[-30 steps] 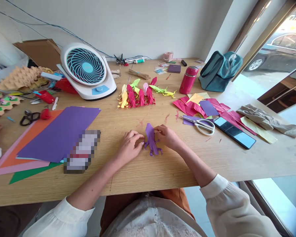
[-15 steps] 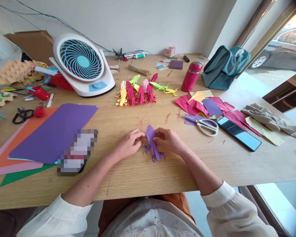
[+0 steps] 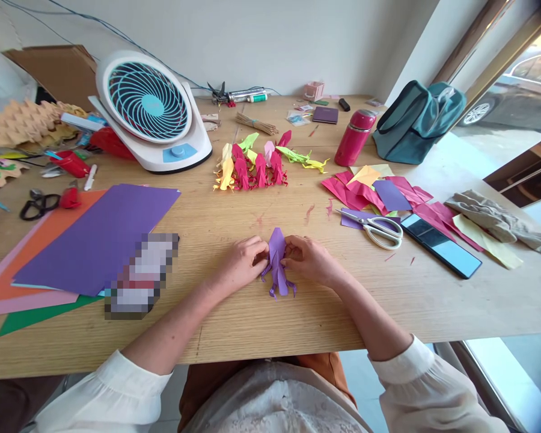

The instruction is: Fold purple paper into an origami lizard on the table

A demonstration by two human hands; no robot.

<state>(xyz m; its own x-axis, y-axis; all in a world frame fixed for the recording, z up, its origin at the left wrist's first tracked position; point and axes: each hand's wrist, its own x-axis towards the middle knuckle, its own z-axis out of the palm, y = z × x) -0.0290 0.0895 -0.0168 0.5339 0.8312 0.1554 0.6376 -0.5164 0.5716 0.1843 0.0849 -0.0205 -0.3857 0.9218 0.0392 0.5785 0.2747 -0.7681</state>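
Note:
A folded purple paper figure (image 3: 277, 260) with thin curled legs lies near the table's front, its pointed end away from me. My left hand (image 3: 247, 260) pinches its left edge with curled fingers. On the opposite side, my right hand (image 3: 307, 258) has thumb and fingers closed on the right edge. Beyond them stands a cluster of similar folded figures in crimson (image 3: 261, 171), yellow, green and pink. Purple sheets (image 3: 103, 234) lie to the left over orange, pink and green ones.
White-handled scissors (image 3: 383, 233), a phone (image 3: 442, 245) and crumpled paper (image 3: 349, 191) are on the right. Farther back stand a red flask (image 3: 355, 138), a teal bag (image 3: 417, 123) and a white fan (image 3: 153, 114). A blurred-out object (image 3: 142, 276) lies left of my left forearm.
The purple figure has turned from slanted to nearly straight, its legs shifting slightly left. My left hand has moved a little right, against its edge. The view has shifted slightly.

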